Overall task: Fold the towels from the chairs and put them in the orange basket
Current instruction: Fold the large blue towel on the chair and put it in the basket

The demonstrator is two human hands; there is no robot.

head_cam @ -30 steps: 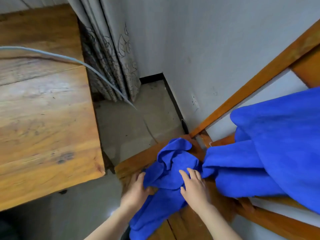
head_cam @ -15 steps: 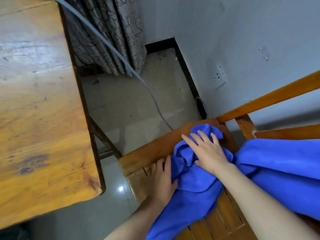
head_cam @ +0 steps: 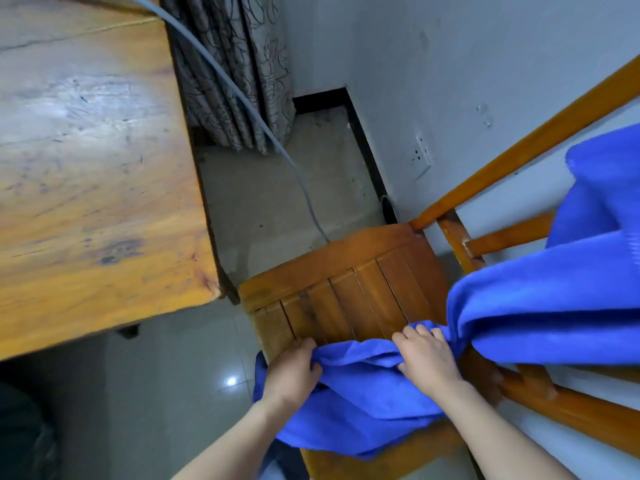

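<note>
The blue towel [head_cam: 360, 400] lies bunched along the front edge of the chair seat [head_cam: 346, 289], its long axis running left to right across you. At its right end it meets the blue cloth [head_cam: 554, 299] draped over the chair back [head_cam: 519, 147]; whether they are one piece cannot be told. Your left hand [head_cam: 292, 370] and right hand [head_cam: 427, 358] each grip its far edge with curled fingers, about equally near, so the lift likely draws toward you, with the table [head_cam: 86, 168] off to your left.
</note>
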